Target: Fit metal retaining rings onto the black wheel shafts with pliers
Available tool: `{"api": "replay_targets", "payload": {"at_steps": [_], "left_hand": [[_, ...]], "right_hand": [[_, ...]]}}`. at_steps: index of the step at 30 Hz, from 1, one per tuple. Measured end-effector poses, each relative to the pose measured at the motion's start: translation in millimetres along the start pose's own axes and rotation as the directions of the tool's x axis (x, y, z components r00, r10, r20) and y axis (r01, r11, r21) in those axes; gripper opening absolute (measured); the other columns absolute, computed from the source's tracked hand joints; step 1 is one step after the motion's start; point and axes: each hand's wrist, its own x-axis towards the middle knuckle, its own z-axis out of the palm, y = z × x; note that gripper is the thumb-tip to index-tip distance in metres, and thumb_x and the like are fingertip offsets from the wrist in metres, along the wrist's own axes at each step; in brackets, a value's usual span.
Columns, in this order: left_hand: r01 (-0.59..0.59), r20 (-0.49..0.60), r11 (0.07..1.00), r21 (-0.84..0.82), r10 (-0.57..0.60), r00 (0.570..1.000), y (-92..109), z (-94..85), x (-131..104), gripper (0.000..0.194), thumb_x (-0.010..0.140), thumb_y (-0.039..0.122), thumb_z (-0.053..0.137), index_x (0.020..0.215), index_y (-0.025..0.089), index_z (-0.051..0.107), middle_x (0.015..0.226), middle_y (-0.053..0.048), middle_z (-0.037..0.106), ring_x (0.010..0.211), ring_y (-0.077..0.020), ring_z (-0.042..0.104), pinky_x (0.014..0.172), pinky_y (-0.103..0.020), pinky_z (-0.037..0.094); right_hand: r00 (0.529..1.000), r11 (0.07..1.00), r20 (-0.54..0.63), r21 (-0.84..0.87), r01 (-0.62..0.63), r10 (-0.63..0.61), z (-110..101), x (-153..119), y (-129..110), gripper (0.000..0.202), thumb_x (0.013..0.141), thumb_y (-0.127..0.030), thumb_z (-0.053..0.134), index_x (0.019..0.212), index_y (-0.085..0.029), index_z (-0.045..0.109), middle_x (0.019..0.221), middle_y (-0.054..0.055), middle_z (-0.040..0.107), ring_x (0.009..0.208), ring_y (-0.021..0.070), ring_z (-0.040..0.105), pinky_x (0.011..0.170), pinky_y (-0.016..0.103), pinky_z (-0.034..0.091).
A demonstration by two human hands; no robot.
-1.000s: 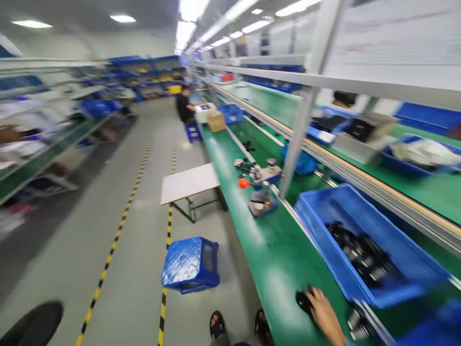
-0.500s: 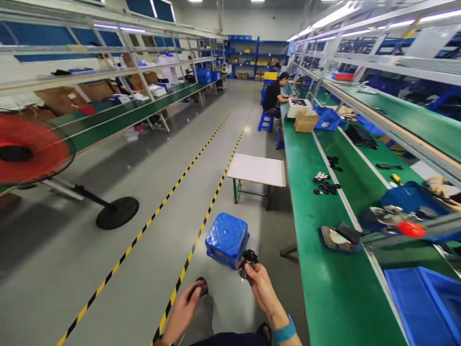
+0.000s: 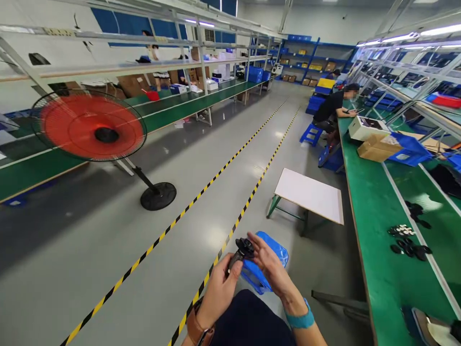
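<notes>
A small black part [image 3: 245, 247] with a round, notched head and a dark grey stem is held up in front of the blue stool. My left hand [image 3: 222, 283] is closed around the stem, thumb on top. At the right side of the round head, my right hand [image 3: 268, 262] has its fingers stretched out and apart; its fingertips are at the head's edge, and whether they touch it is unclear. A brown band is on the left wrist, a blue-green one on the right.
A blue stool [image 3: 275, 250] stands just beyond my hands, a white-topped low table [image 3: 309, 192] behind it. The green workbench [image 3: 374, 226] on the right carries black parts [image 3: 410, 247]. A red fan [image 3: 84, 126] stands left. A person [image 3: 329, 108] sits farther off.
The view has swung left. My left hand has come up and now grips the black part's stem. My right hand, which held the part before, has let go and opened beside it.
</notes>
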Motion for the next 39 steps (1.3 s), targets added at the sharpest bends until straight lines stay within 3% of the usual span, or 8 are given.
{"api": "replay_targets", "payload": {"at_steps": [3, 8, 14, 19, 24, 29, 35, 39], "left_hand": [[-0.046, 0.084, 0.989, 0.141, 0.034, 0.996, 14.1, -25.0, 32.8, 0.044, 0.096, 0.057, 0.047, 0.091, 0.016, 0.061, 0.066, 0.004, 0.043, 0.059, -0.0116, 0.037, 0.056, -0.024, 0.029], [-0.070, 0.112, 0.951, 0.301, 0.038, 0.993, 27.7, -54.0, 111.8, 0.036, 0.097, 0.051, 0.048, 0.093, 0.017, 0.061, 0.062, 0.005, 0.044, 0.055, -0.0115, 0.035, 0.053, -0.025, 0.026], [-0.144, 0.167, 0.882, 0.449, 0.076, 0.983, 55.7, -67.8, 253.8, 0.030, 0.098, 0.045, 0.048, 0.092, 0.019, 0.061, 0.063, 0.004, 0.051, 0.052, -0.0113, 0.039, 0.052, -0.024, 0.028], [-0.236, 0.224, 0.819, 0.524, 0.135, 0.965, 107.5, -66.0, 376.2, 0.027, 0.099, 0.044, 0.048, 0.093, 0.021, 0.061, 0.063, 0.004, 0.058, 0.050, -0.0120, 0.044, 0.050, -0.024, 0.031], [-0.336, 0.305, 0.754, 0.564, 0.188, 0.934, 139.5, -57.5, 475.7, 0.021, 0.098, 0.040, 0.051, 0.096, 0.022, 0.062, 0.065, 0.003, 0.061, 0.049, -0.0120, 0.046, 0.050, -0.024, 0.033], [-0.407, 0.345, 0.706, 0.580, 0.239, 0.907, 149.1, -44.0, 574.2, 0.022, 0.098, 0.040, 0.050, 0.095, 0.022, 0.063, 0.066, 0.002, 0.059, 0.050, -0.0124, 0.046, 0.052, -0.025, 0.034], [-0.499, 0.485, 0.697, 0.514, 0.243, 0.840, 168.7, -18.9, 715.6, 0.018, 0.097, 0.036, 0.051, 0.098, 0.022, 0.063, 0.072, 0.002, 0.063, 0.051, -0.0121, 0.049, 0.052, -0.025, 0.035], [-0.593, 0.595, 0.663, 0.456, 0.269, 0.758, 198.7, 1.1, 819.2, 0.014, 0.096, 0.031, 0.053, 0.097, 0.023, 0.064, 0.075, 0.000, 0.066, 0.060, -0.0150, 0.056, 0.058, -0.025, 0.038]], "right_hand": [[0.998, 0.998, -0.042, 0.014, 0.057, -0.056, -6.5, 37.8, -9.3, 0.070, 0.095, -0.072, 0.042, 0.149, -0.027, 0.046, 0.141, 0.011, 0.058, 0.130, 0.0281, 0.054, 0.110, 0.046, 0.040], [0.981, 0.998, -0.195, -0.056, -0.035, 0.024, -33.4, 116.3, -5.6, 0.080, 0.098, -0.073, 0.025, 0.119, -0.009, 0.068, 0.043, -0.003, 0.047, 0.045, 0.0168, 0.053, 0.060, 0.032, 0.048], [0.978, 0.987, -0.173, -0.124, 0.099, -0.120, -76.8, 239.6, -31.0, 0.073, 0.094, -0.076, 0.039, 0.140, -0.022, 0.057, 0.107, 0.010, 0.072, 0.105, 0.0244, 0.065, 0.092, 0.037, 0.047], [0.989, 0.998, -0.137, -0.030, 0.047, -0.051, -127.2, 332.4, -82.4, 0.089, 0.097, -0.076, 0.018, 0.133, -0.008, 0.061, 0.043, -0.005, 0.043, 0.052, 0.0200, 0.059, 0.078, 0.041, 0.051], [0.958, 0.935, -0.139, -0.290, 0.203, -0.251, -172.4, 403.5, -138.6, 0.075, 0.092, -0.074, 0.048, 0.148, -0.024, 0.048, 0.129, 0.012, 0.063, 0.121, 0.0277, 0.058, 0.104, 0.041, 0.043], [0.939, 0.977, -0.318, -0.200, 0.073, -0.135, -222.1, 465.7, -158.3, 0.077, 0.102, -0.067, 0.022, 0.136, -0.008, 0.059, 0.047, -0.003, 0.048, 0.059, 0.0220, 0.063, 0.081, 0.042, 0.052], [0.922, 0.935, -0.246, -0.270, 0.231, -0.299, -282.5, 555.0, -195.8, 0.074, 0.094, -0.070, 0.048, 0.154, -0.028, 0.038, 0.147, 0.013, 0.051, 0.135, 0.0290, 0.049, 0.111, 0.044, 0.039], [0.941, 0.933, -0.184, -0.280, 0.227, -0.285, -328.2, 622.4, -234.2, 0.090, 0.082, -0.073, 0.065, 0.155, -0.027, 0.037, 0.147, 0.014, 0.052, 0.137, 0.0316, 0.048, 0.113, 0.047, 0.036]]}}
